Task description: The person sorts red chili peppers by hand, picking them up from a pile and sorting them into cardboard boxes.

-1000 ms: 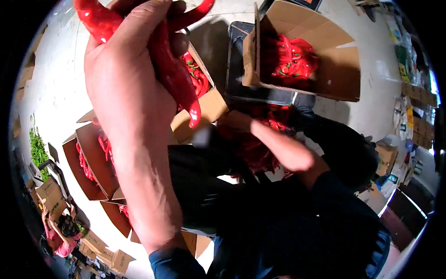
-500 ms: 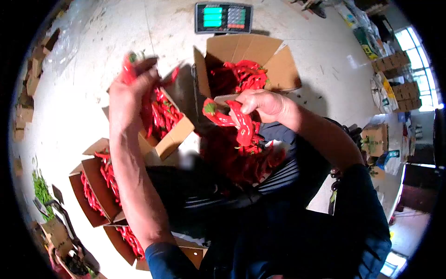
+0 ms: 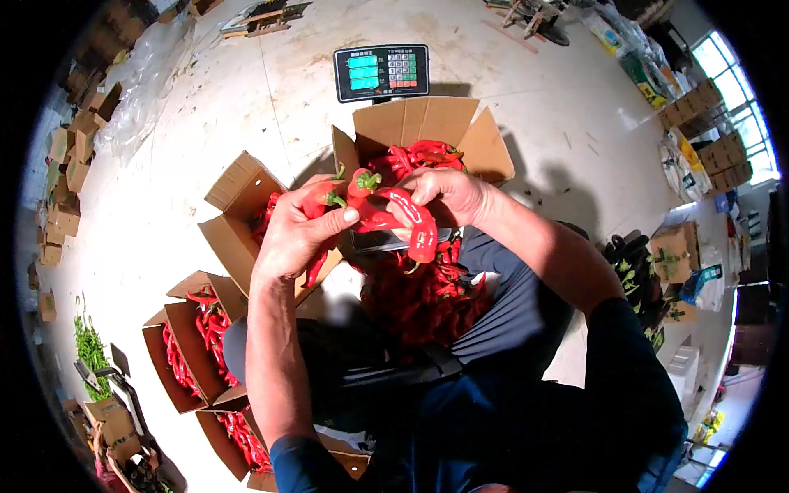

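Note:
Both hands meet above my lap, each closed on red chili peppers. My left hand (image 3: 297, 232) grips several by the stem end, with green stems showing past the thumb and a tip hanging below the palm. My right hand (image 3: 450, 195) pinches a long curved red pepper (image 3: 422, 234) and others that touch the left hand's bunch. Beneath them lies a heap of red peppers (image 3: 427, 300) between my legs. Just beyond the hands, an open cardboard box (image 3: 419, 119) holds more red peppers. Another open box (image 3: 234, 234) of peppers stands partly behind my left hand.
A scale display (image 3: 381, 72) stands behind the far box. Boxes of red peppers (image 3: 212, 329) sit on my left. Green peppers (image 3: 90, 345) lie farther left, near a person's hand (image 3: 100, 444). Dark vegetables (image 3: 629, 267) and cartons (image 3: 675, 251) are at right.
My left hand has come right and down from over the left box to meet my right hand, still holding peppers. The view has shifted, showing more floor at the top.

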`<state>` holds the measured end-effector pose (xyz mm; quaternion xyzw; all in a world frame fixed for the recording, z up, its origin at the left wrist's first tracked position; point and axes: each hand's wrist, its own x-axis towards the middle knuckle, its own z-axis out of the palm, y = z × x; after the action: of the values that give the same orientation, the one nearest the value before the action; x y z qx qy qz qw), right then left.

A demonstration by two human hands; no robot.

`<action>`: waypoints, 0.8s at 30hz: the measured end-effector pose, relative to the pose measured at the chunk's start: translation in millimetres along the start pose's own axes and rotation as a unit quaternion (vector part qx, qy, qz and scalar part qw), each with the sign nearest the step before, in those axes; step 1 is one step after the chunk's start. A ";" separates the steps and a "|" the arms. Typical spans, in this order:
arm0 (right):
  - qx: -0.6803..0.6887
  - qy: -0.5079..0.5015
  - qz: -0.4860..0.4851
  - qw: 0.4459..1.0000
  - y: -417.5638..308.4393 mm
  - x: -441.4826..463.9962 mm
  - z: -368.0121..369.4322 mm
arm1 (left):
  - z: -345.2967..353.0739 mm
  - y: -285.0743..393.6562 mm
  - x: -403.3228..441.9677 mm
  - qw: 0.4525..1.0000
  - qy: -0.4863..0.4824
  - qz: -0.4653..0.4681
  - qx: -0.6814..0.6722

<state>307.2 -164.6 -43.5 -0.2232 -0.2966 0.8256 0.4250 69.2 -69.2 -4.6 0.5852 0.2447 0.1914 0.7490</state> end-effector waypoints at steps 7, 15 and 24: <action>0.076 -0.018 0.018 0.997 -2.4 -6.5 -9.7 | 0.5 -6.3 12.9 0.999 0.040 -0.014 0.008; 0.085 0.027 0.021 0.996 -7.4 -8.3 -12.3 | -7.8 -11.6 16.8 0.998 0.061 0.009 -0.024; 0.051 0.020 -0.006 0.998 -3.8 -5.0 -12.9 | -20.9 -11.8 12.5 0.991 0.122 0.031 -0.043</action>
<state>320.1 -163.1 -49.6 -0.2156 -0.2469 0.8327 0.4462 66.9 -48.5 -21.9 0.5318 0.3077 0.2953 0.7316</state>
